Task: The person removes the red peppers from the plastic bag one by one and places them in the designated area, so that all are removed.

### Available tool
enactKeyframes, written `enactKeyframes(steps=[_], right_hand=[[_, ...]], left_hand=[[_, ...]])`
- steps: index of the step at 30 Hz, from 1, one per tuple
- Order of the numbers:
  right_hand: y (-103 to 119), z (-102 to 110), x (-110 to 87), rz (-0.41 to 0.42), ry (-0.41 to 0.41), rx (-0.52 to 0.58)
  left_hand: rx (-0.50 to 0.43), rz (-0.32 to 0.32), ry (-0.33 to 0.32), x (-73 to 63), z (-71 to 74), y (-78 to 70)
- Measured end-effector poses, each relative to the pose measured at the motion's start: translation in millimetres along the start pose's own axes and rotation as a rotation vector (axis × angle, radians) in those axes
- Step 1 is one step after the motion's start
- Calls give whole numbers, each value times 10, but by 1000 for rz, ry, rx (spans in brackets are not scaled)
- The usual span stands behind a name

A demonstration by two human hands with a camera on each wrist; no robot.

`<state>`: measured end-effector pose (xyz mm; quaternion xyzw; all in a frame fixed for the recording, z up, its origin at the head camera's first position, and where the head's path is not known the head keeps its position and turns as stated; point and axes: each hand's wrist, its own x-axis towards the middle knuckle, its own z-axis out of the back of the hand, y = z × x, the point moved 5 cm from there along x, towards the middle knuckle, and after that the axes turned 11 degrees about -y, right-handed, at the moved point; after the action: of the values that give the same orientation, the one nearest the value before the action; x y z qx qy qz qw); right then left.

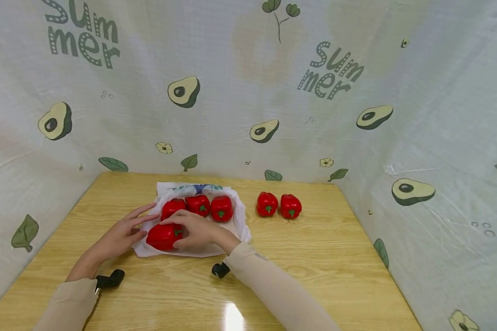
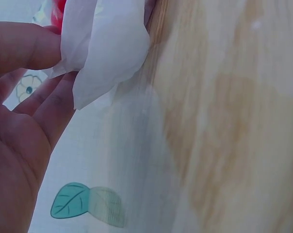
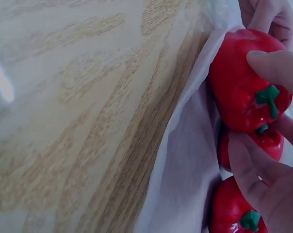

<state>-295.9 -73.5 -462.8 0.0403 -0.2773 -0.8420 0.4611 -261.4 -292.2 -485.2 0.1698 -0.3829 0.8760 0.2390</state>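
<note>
My right hand [image 1: 196,232] grips a red bell pepper [image 1: 161,237] with a green stem at the front left of an opened thin white bag [image 1: 241,220]. Its thumb and fingers lie around the pepper in the right wrist view. Three more red bell peppers stand behind, inside the bag: one at left [image 1: 171,208], one in the middle [image 1: 198,204] and one at right [image 1: 222,209]. At the bag's left edge, my left hand [image 1: 118,236] has its fingers spread, with fingertips over the rim. The bag's edge hides those fingertips in the left wrist view.
Two red bell peppers, one left [image 1: 267,204] and one right [image 1: 291,206], stand side by side on the wooden table [image 1: 314,257], right of the bag. A pale printed curtain [image 1: 228,59] borders the table at the back and sides. Black wrist mounts [image 1: 109,279] stick out near both sleeves.
</note>
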Motion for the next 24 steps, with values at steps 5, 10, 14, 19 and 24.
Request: enactKeyframes(steps=[5,10,14,19,24], right_hand=[[23,29,-33,5,1,-19],[39,42,-58,-20,19,-45],[44,37,-77,-39,57,-50],[47,39,-95,-58,91,-36],[66,56,-103,-63,106,-17]], left_hand=[[4,-5,-3,3,3,-1],[0,-12,-7,-1,8,4],[-13,-20,-11,-2,16,7],[-26,-30,-11,1,20,9],[-22,-26,-9,5,22,13]])
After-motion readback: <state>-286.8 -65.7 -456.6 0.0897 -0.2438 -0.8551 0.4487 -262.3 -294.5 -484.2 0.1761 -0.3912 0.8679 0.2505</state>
